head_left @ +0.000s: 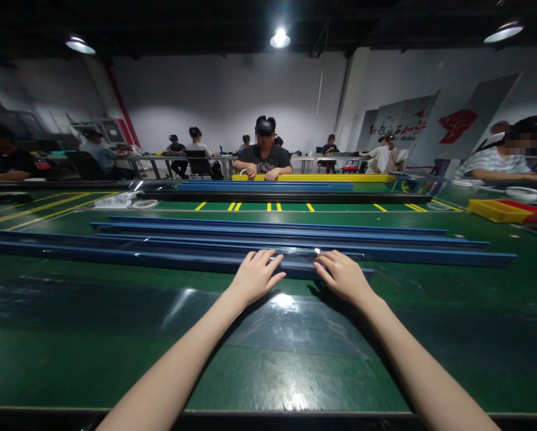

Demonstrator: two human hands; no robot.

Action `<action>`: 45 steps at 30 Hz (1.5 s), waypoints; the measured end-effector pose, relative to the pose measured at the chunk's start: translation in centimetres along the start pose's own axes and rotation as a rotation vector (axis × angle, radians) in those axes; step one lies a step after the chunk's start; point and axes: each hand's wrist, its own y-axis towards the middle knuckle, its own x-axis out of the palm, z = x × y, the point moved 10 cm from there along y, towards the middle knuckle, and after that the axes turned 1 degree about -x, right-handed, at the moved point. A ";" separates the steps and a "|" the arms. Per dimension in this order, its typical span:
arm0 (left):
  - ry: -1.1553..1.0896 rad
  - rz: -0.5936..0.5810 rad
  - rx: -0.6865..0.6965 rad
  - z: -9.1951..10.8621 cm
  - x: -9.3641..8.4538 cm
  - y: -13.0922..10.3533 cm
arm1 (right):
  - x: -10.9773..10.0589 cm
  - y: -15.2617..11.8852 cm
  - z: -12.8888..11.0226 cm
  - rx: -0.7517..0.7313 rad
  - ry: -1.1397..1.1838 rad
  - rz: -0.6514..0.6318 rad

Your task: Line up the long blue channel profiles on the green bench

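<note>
Hands (255, 278) (342, 278) at blue channel (173, 261), grip impossible to tell, transparent sheet (250, 320) below, glare blurring it

Legible to you: none. On your right: grey panel (423, 108), bearing black and red lettering (396, 128), too blurred to read; neighbouring panel (492, 111), bearing large red mark (458, 124), meaning unclear.

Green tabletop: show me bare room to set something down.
The green tabletop looks bare between the clear film and the near edge, forearms either side. Crowded: the middle, where blue channels lie close together by the left hand and right hand.
</note>
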 end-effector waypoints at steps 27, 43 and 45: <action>-0.044 -0.050 0.088 1.8 0.8 -0.2 | 1.0 -0.6 4.2 0.239 -0.024 -0.085; -0.027 -0.027 0.053 1.9 0.5 0.1 | 1.2 -0.1 3.6 0.170 -0.045 -0.123; -0.013 -0.029 0.053 2.0 0.4 0.1 | 1.1 -0.2 3.5 0.174 -0.039 -0.122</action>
